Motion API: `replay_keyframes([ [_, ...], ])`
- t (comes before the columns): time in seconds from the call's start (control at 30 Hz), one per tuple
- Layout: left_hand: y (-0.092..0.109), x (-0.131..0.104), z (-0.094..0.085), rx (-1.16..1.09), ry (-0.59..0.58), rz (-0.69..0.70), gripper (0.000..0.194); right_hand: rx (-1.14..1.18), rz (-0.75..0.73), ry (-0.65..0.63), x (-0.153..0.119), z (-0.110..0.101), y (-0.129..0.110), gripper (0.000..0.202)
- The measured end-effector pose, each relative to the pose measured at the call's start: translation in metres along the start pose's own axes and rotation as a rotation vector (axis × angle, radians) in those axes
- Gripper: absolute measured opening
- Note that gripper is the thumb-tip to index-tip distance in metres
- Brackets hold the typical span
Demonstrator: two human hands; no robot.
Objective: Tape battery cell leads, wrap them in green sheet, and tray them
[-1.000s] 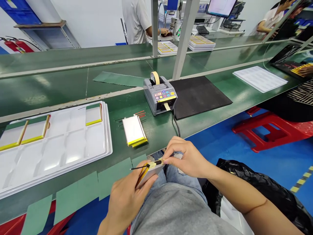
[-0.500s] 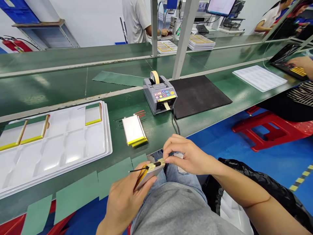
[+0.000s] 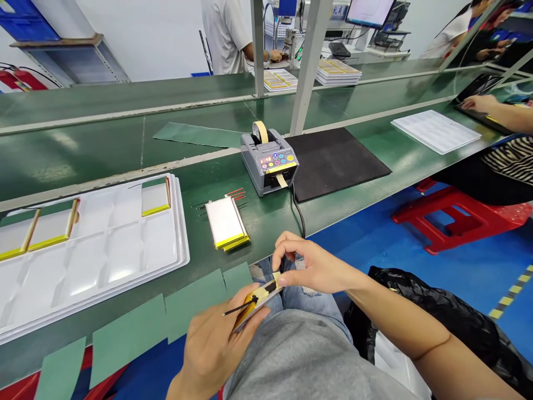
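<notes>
The flat cell (image 3: 249, 314) is in front of my lap, just off the bench edge, tilted with its taped narrow edge upward. My left hand (image 3: 216, 340) holds it, thumb on one side and fingers behind the other. Pale tape (image 3: 260, 293) and a dark piece (image 3: 271, 287) lie along that edge, and a black wire (image 3: 238, 308) sticks out over my left hand. At the far end a tape tab (image 3: 276, 276) stands up. My right hand (image 3: 313, 265) is there, thumb against that end and forefinger bent close to it, the space between them narrow; I cannot tell whether they pinch the tab.

Beyond my hands, on the green bench (image 3: 166, 166), lies a small stack of cells (image 3: 227, 221) with red and black leads. Behind it to the right sits the tape dispenser (image 3: 270, 161), a strip poking from its front, beside a black mat (image 3: 337, 161). To the left, a white tray (image 3: 125, 233) holds three cells with yellow edges; green sheets (image 3: 129, 333) hang at the near bench edge. Farther right are another white tray (image 3: 436, 131) and a co-worker's hand (image 3: 481, 104), above a red stool (image 3: 462, 219).
</notes>
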State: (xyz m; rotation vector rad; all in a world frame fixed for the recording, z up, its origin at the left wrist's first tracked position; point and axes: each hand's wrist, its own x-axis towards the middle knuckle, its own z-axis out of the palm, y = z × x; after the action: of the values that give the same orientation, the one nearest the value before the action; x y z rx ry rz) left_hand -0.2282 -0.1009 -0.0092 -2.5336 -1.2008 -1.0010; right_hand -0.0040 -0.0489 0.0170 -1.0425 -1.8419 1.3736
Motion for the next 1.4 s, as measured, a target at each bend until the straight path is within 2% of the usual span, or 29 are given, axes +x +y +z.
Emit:
replay_keyframes([
  [0.1, 0.000, -0.002, 0.002, -0.015, 0.024, -0.103, 0.025, -0.036, -0.110, 0.126, -0.003, 0.009, 0.002, 0.006],
  [0.17, 0.001, -0.003, 0.002, -0.019, 0.031, -0.176, 0.026, -0.106, -0.208, 0.191, -0.005, 0.015, 0.002, 0.010],
  [0.27, 0.006, -0.006, 0.003, -0.081, 0.012, -0.253, 0.028, -0.194, -0.315, 0.213, -0.007, 0.021, 0.002, 0.015],
  [0.33, 0.011, -0.007, 0.003, -0.180, -0.021, -0.407, 0.028, -0.213, -0.337, 0.181, -0.007, 0.024, 0.004, 0.018],
  [0.37, 0.013, -0.008, 0.003, -0.232, -0.032, -0.548, 0.029, -0.207, -0.328, 0.151, -0.006, 0.025, 0.006, 0.019],
  [0.47, 0.008, -0.012, -0.002, -0.392, 0.014, -1.109, 0.040, -0.076, -0.198, 0.109, -0.002, 0.030, 0.022, 0.030],
  [0.53, -0.005, -0.017, -0.008, -0.526, 0.143, -1.417, 0.050, 0.064, 0.019, 0.186, 0.000, 0.037, 0.042, 0.028],
  [0.6, -0.021, -0.024, -0.015, -0.694, 0.278, -1.611, 0.054, 0.163, 0.257, 0.232, 0.001, 0.049, 0.066, 0.022],
  [0.7, -0.039, -0.035, -0.022, -0.861, 0.381, -1.770, 0.050, 0.257, 0.431, 0.094, 0.000, 0.076, 0.096, 0.034],
  [0.8, -0.042, -0.041, -0.023, -0.953, 0.408, -1.818, 0.046, 0.377, 0.505, -0.014, -0.003, 0.106, 0.107, 0.044],
  [0.9, -0.039, -0.040, -0.022, -1.080, 0.399, -1.798, 0.053, 0.451, 0.548, -0.020, -0.008, 0.126, 0.106, 0.048],
  [1.0, -0.034, -0.041, -0.021, -1.108, 0.319, -1.794, 0.065, 0.474, 0.544, -0.008, -0.015, 0.128, 0.105, 0.050],
  [1.07, -0.026, -0.045, -0.020, -1.110, 0.210, -1.778, 0.070, 0.474, 0.527, 0.005, -0.023, 0.122, 0.105, 0.052],
  [1.13, -0.011, -0.051, -0.014, -1.136, 0.073, -1.728, 0.066, 0.499, 0.480, 0.005, -0.034, 0.112, 0.103, 0.053],
  [1.2, 0.009, -0.055, -0.002, -1.220, -0.088, -1.603, 0.055, 0.557, 0.380, -0.004, -0.048, 0.103, 0.098, 0.056],
  [1.3, 0.040, -0.056, 0.028, -1.419, -0.279, -1.340, 0.039, 0.514, 0.250, 0.052, -0.071, 0.095, 0.092, 0.052],
  [1.37, 0.057, -0.054, 0.054, -1.538, -0.322, -1.259, 0.037, 0.378, 0.294, 0.174, -0.083, 0.095, 0.094, 0.046],
  [1.4, 0.063, -0.053, 0.066, -1.587, -0.320, -1.279, 0.038, 0.334, 0.354, 0.244, -0.087, 0.097, 0.098, 0.043],
])
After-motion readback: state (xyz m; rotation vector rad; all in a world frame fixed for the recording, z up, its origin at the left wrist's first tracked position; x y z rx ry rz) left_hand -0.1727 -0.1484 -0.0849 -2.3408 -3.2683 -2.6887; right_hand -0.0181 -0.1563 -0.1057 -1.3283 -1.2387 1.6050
